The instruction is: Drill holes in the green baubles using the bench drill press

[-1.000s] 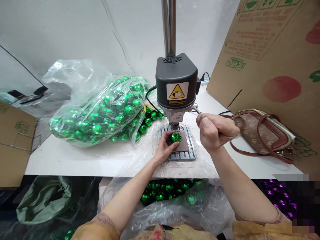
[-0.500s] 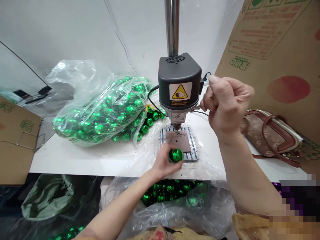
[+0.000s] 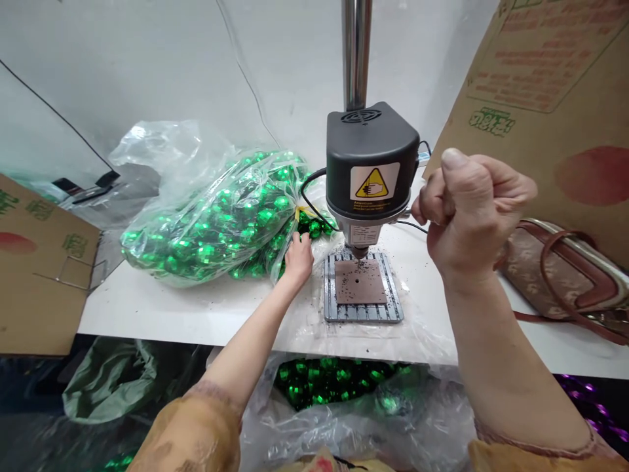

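At the tied opening of a clear plastic bag (image 3: 162, 262) full of shiny green faceted balls (image 3: 265, 213), my left hand (image 3: 298, 259) reaches among the loose balls (image 3: 314, 227). Its fingers are bent and their tips hidden, so I cannot tell if they hold a ball. My right hand (image 3: 474, 216) is closed in a fist on the feed handle at the right side of a black bench drill press (image 3: 372, 147). Below the chuck, a brown plate (image 3: 361, 292) with a small dark hole lies on the slotted metal base (image 3: 363, 314), sprinkled with dark shavings.
Below the table's front edge, another clear bag (image 3: 413, 426) holds more green balls (image 3: 334, 383). Cardboard boxes stand at left (image 3: 42, 282) and right (image 3: 555, 98). A brown handbag (image 3: 550, 269) sits on the white table (image 3: 162, 314). A cable (image 3: 314, 174) hangs beside the drill.
My left hand, which held a green ball in front of the drill base, has moved up and left to the bag's balls. My right hand stays on the handle. The view has shifted slightly.
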Demonstrator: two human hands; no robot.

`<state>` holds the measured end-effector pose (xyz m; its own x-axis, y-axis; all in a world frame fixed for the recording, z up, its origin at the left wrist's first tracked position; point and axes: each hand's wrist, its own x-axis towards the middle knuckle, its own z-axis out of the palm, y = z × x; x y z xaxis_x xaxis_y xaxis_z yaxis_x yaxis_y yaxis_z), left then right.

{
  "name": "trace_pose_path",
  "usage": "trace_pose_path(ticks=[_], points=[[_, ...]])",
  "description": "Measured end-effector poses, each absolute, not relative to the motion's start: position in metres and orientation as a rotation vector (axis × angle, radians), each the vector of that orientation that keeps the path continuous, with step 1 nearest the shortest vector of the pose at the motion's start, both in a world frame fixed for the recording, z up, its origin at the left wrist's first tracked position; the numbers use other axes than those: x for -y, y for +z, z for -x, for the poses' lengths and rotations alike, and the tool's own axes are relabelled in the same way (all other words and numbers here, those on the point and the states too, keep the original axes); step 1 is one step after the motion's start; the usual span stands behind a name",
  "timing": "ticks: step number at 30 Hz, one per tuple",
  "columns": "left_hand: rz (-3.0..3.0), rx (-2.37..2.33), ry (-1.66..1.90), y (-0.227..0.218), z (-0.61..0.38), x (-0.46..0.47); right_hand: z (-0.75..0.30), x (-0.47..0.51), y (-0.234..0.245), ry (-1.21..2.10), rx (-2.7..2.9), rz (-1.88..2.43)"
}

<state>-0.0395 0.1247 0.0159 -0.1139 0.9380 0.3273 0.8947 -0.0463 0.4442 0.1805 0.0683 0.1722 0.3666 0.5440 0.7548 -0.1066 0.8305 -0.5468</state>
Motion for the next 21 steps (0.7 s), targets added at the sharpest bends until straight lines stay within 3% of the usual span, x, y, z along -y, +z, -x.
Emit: trace_pose_path(ticks=[10, 18, 21], points=[[-2.177, -2.533, 0.065, 0.013, 0.019, -0.161, -0.181, -0.070, 0.170, 0.405, 1.139, 0.460], [-2.297, -2.308, 0.130, 0.012, 0.040, -0.145, -0.182, -0.068, 0.169, 0.447, 1.134, 0.457], [-2.280, -2.151, 0.383, 0.010, 0.048, -0.143, -0.183, -0.068, 0.167, 0.448, 1.128, 0.454]])
